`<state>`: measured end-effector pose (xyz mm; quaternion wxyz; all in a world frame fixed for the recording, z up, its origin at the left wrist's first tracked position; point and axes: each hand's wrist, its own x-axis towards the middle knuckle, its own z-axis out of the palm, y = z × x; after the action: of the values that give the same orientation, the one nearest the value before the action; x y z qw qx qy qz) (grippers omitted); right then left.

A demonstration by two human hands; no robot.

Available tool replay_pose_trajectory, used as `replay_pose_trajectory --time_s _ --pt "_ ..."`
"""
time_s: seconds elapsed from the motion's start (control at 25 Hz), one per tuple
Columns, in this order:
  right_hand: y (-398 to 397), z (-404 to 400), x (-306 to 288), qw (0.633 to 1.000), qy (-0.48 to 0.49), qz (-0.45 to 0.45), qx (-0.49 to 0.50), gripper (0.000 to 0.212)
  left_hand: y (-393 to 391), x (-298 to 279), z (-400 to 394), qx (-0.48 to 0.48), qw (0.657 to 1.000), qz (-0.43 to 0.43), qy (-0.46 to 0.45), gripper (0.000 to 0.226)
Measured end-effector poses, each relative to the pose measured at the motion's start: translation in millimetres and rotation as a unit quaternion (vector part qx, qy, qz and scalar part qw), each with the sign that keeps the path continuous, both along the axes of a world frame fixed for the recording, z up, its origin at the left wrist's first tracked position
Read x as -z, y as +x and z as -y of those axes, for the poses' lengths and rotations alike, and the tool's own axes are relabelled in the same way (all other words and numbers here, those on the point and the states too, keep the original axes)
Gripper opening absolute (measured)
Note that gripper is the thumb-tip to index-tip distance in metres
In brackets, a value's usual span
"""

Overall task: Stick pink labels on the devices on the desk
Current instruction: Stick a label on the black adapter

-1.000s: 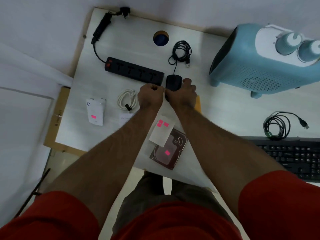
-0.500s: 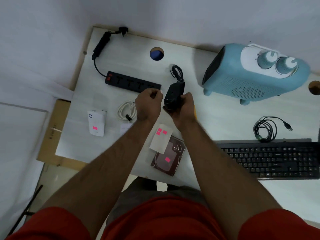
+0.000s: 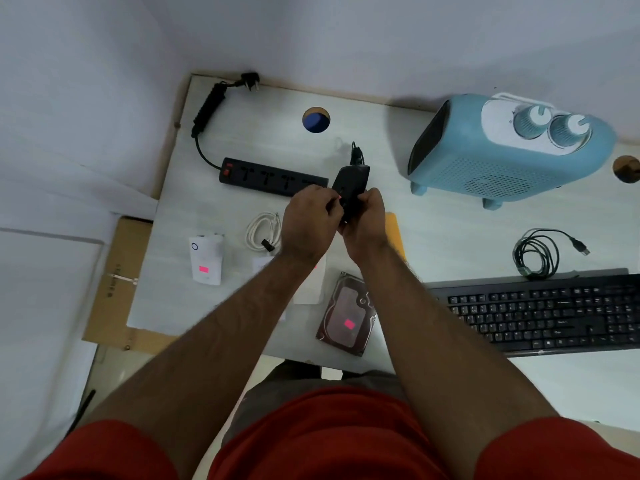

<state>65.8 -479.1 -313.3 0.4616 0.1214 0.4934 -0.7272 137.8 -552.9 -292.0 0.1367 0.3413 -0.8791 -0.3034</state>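
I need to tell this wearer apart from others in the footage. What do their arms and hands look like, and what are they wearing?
Both forearms are bare from elbow to wrist. The left hand and right hand show no gloves, rings, watch or wristband. Short red sleeves cover the upper arms, matching the red shirt.

Dim, soft light; slight blur; wide-angle bending at edges
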Motion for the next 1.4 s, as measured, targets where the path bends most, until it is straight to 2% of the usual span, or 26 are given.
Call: replay_pose_trajectory --time_s 0.28,0.48,0.68,1.0,1.12,1.28,1.4 --pt "-6.9 6.0 2.5 0.999 -0.004 0.03 0.029 0.034 2.5 4.1 -9.4 0.043 0.999 -0.022 0.021 0.034" --pt "-2.7 9.5 5.7 0.999 -0.011 0.039 0.027 0.035 4.0 11.6 -15.4 0.019 1.0 0.003 -0.003 0.046" --pt "-0.2 12.6 8.2 0.999 -0.001 0.04 0.028 0.034 4.6 13.4 -17.3 -0.005 1.0 0.011 -0.016 0.046" --pt "-3.3 13.2 12.4 0.997 0.009 0.048 0.057 0.037 12.0 13.4 -23.2 0.035 0.997 -0.028 -0.059 0.038" --pt "-3.6 9.9 12.8 0.998 0.013 0.035 0.044 0.034 10.3 11.5 -21.1 0.028 0.998 -0.054 -0.01 0.042" --pt "-14.4 10.0 13.8 0.997 0.082 -0.013 0.004 0.029 5.4 12.0 -14.3 -0.048 0.992 -0.061 0.095 0.04" --pt "-16.7 12.9 15.4 0.996 0.089 -0.025 -0.016 0.029 -3.3 15.3 -9.7 -0.008 0.993 -0.053 0.107 0.044"
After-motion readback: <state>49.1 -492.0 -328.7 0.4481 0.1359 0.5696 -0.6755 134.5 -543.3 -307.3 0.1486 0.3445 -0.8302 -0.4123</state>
